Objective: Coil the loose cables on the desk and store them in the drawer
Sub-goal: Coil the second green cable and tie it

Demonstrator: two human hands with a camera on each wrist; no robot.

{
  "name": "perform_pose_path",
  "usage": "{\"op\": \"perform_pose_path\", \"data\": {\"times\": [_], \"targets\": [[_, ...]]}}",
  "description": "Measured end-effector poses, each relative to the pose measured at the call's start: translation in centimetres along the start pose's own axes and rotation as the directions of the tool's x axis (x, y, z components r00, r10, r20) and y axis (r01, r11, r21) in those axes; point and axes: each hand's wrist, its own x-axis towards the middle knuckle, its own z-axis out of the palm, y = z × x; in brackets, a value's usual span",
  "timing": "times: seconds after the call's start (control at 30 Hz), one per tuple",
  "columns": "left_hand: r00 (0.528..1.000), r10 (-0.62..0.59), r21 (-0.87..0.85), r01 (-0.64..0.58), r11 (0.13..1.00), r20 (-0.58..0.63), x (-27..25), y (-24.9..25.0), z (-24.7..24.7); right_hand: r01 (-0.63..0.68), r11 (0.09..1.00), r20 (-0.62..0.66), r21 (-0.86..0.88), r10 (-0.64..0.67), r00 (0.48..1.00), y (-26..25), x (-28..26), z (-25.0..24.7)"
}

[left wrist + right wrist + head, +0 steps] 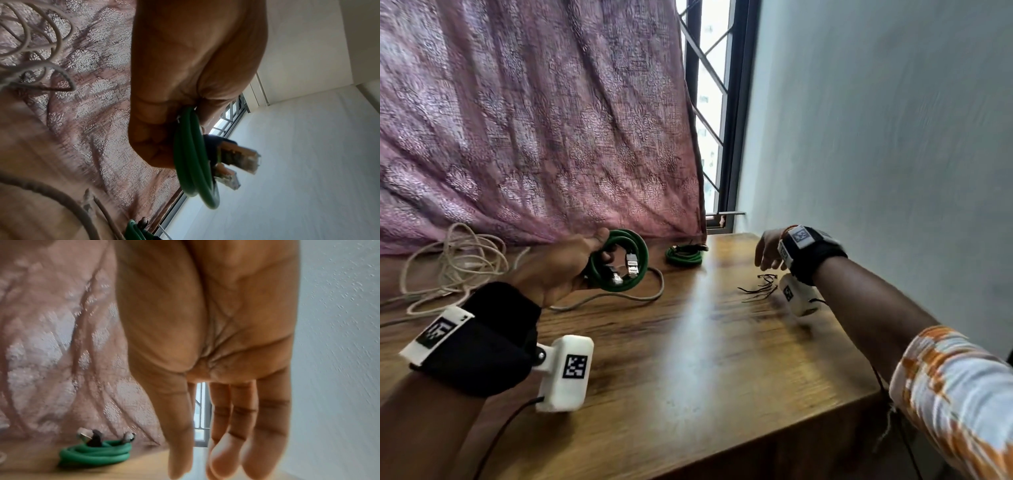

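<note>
My left hand (571, 263) grips a coiled green network cable (635, 253) above the wooden desk (688, 342); its two plugs (631, 265) hang inside the loop. In the left wrist view the same green coil (191, 162) runs out between my curled fingers (162, 129). A second green coil (684, 254) lies on the desk by the curtain, also in the right wrist view as the second green coil (96, 452). My right hand (768, 251) hovers open above the desk's far right, fingers (242, 426) straight and holding nothing. No drawer is in view.
A loose tangle of beige cable (455, 263) sprawls at the left back of the desk, one strand looping under my left hand. Thin dark ties (760, 289) lie near my right wrist. A pink curtain (534, 120) hangs behind; a wall (893, 137) borders the right.
</note>
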Motion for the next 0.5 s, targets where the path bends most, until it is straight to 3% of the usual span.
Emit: {"op": "perform_pose_path", "data": {"times": [0.07, 0.13, 0.23, 0.4, 0.47, 0.5], "targets": [[1.000, -0.001, -0.009, 0.001, 1.000, 0.013, 0.0, -0.1, -0.1, -0.056, 0.996, 0.040, -0.076, 0.059, 0.997, -1.4, -1.8, -0.2], [1.000, 0.002, -0.021, -0.002, 1.000, 0.019, 0.2, -0.2, -0.2, -0.086, 0.995, -0.068, -0.052, 0.083, 0.994, -2.5, -3.8, -0.3], [1.000, 0.006, -0.013, -0.006, 1.000, 0.013, 0.4, -0.3, -0.3, -0.103, 0.978, -0.095, -0.178, 0.087, 0.992, -4.5, -9.8, 0.1], [1.000, 0.008, -0.007, -0.007, 1.000, 0.022, 0.6, -0.6, -0.4, -0.073, 0.995, -0.022, -0.068, 0.071, 0.997, -4.0, -7.6, -0.3], [1.000, 0.006, 0.000, -0.006, 1.000, 0.029, 0.7, -0.7, -0.6, -0.019, 1.000, -0.194, 0.007, 0.020, 0.981, -3.5, -7.2, -0.1], [0.999, 0.006, 0.003, -0.006, 1.000, 0.036, 0.7, -0.7, -0.6, -0.035, 0.995, -0.196, 0.098, 0.054, 0.979, -3.2, -7.8, -0.2]]}}
